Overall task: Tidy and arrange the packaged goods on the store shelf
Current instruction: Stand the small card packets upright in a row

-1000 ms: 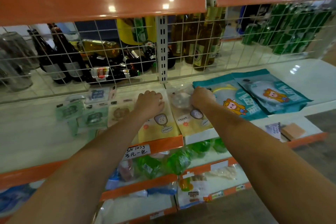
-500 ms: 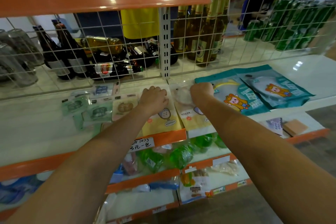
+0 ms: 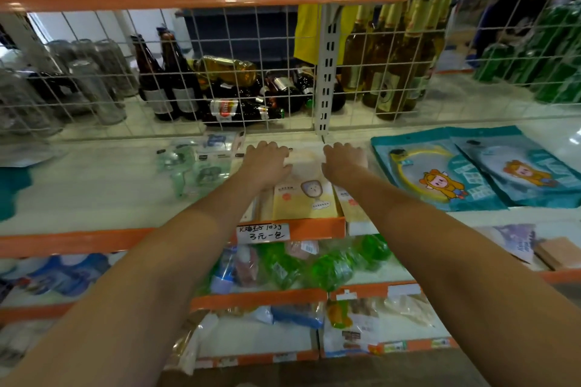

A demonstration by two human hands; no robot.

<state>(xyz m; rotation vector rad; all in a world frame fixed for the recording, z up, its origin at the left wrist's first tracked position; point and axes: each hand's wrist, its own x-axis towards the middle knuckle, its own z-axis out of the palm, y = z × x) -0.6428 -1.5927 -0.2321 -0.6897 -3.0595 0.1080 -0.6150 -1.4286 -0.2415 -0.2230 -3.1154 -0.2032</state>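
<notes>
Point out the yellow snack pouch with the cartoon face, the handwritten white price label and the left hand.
Yellow snack pouch [image 3: 306,198]: head view, printed front.
Handwritten white price label [image 3: 263,232]: head view, centre.
Left hand [image 3: 267,163]: head view, back of hand.

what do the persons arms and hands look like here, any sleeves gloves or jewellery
Both arms are bare from the bottom edge of the head view up to the hands, with no sleeve in sight. The left hand and the right hand wear no gloves. No watch, bracelet or ring shows on either wrist or on the fingers that can be seen.
</notes>
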